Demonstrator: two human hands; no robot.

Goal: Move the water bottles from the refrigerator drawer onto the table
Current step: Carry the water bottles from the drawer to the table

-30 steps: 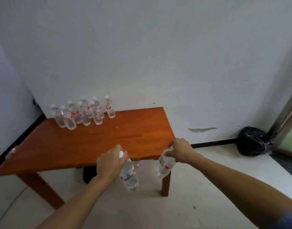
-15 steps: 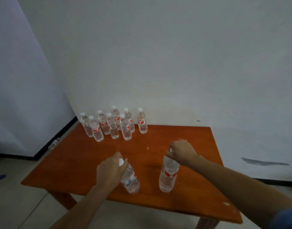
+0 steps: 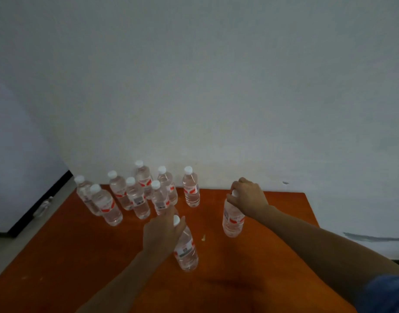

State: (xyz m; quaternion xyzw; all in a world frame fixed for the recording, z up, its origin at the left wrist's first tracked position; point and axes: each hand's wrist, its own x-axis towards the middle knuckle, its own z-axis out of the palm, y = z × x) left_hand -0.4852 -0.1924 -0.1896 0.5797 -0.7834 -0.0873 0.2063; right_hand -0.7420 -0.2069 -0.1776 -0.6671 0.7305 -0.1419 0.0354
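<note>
polished orange-brown wooden desk (image 3: 81, 256) fills the near view. nearest, the left hand (image 3: 162, 233) has its grip closed round the neck of a clear plastic water bottle with a white cap (image 3: 186, 249), base at or just above the wood. farther right, the right hand (image 3: 248, 196) is clamped over the cap of a second clear red-labelled bottle (image 3: 233, 220). both look full, so fairly heavy, thin-walled and maybe slick; the stiff neck seems the safest hold. beyond, eight matching capped bottles (image 3: 137, 195) cluster upright by the pale wall (image 3: 216, 86).
</note>
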